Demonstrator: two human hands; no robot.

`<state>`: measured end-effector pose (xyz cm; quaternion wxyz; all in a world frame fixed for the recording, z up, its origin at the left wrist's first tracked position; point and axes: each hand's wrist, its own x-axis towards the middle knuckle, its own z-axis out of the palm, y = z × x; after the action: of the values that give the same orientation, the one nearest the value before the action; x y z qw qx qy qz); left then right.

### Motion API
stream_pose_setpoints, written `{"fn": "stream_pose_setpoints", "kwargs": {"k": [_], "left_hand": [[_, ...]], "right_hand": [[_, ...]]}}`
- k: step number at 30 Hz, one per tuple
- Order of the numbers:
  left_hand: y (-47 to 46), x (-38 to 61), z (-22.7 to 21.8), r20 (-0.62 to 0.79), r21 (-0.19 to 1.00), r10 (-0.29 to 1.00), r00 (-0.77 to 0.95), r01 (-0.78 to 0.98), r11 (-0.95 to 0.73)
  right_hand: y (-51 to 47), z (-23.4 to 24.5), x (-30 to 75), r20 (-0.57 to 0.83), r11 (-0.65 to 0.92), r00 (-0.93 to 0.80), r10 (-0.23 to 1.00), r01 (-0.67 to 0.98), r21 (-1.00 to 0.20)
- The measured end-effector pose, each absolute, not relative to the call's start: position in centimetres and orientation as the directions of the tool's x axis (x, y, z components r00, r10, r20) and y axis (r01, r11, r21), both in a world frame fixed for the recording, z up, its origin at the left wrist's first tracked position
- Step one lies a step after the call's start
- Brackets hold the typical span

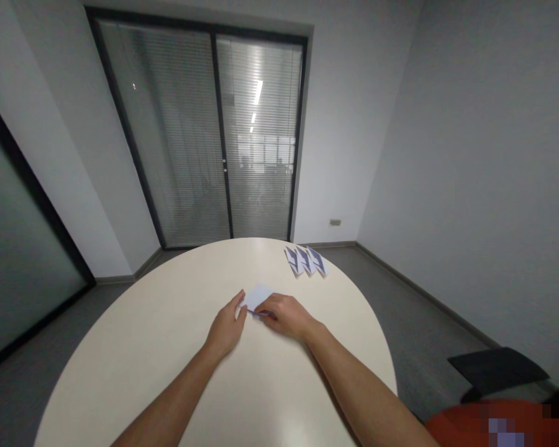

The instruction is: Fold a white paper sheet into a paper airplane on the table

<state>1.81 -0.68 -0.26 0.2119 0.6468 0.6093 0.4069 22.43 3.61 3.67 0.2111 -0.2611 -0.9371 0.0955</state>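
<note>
A small white sheet of paper point(259, 295) lies on the round cream table, its near edge raised in a dark fold line. My right hand point(286, 315) is closed at the paper's near right side, fingers pinching that edge. On the left side, my left hand point(227, 324) rests with thumb and fingers apart, the tips at the paper's left corner. Farther back to the right, three folded paper pieces point(306, 261) with purplish-shaded faces are set side by side in a row.
The round table point(135, 347) fills the foreground. Beyond it stand a glass door point(261, 186) with blinds and grey walls. At lower right are a dark chair part point(498, 369) and something red point(470, 422), partly pixelated.
</note>
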Motion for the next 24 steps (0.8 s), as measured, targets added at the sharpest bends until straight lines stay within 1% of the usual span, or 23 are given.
{"fn": "stream_pose_setpoints", "kwargs": {"k": [4,7,10,13,17,19,22,24], "left_hand": [[-1.2,2.2,0.0,0.262,0.670,0.964,0.041,0.712,-0.212],[-1.3,2.3,-0.3,0.305,0.585,0.949,0.081,0.771,-0.254],[-1.2,2.2,-0.7,0.342,0.535,0.934,0.107,0.795,-0.286],[-1.3,2.2,-0.8,0.333,0.519,0.936,0.119,0.805,-0.287],[-1.9,2.4,0.0,0.318,0.497,0.935,0.158,0.812,-0.307],[-2.4,2.5,0.5,0.320,0.476,0.921,0.224,0.802,-0.360],[-2.9,2.4,1.1,0.300,0.421,0.880,0.369,0.777,-0.469],[-3.2,2.1,1.2,0.274,0.383,0.859,0.432,0.771,-0.509]], "right_hand": [[3.3,3.8,22.7,0.312,0.816,-0.764,0.565,0.462,-0.347],[3.4,3.7,22.8,0.302,0.793,-0.753,0.584,0.450,-0.411],[3.7,3.2,22.8,0.312,0.765,-0.723,0.616,0.456,-0.454],[4.2,2.6,23.0,0.330,0.757,-0.700,0.633,0.473,-0.450],[4.5,1.9,23.4,0.324,0.771,-0.719,0.615,0.464,-0.435],[4.5,1.8,23.6,0.309,0.780,-0.733,0.606,0.470,-0.413],[4.4,1.8,23.7,0.283,0.780,-0.743,0.607,0.489,-0.390],[4.3,1.9,23.7,0.216,0.753,-0.742,0.635,0.531,-0.388]]}}
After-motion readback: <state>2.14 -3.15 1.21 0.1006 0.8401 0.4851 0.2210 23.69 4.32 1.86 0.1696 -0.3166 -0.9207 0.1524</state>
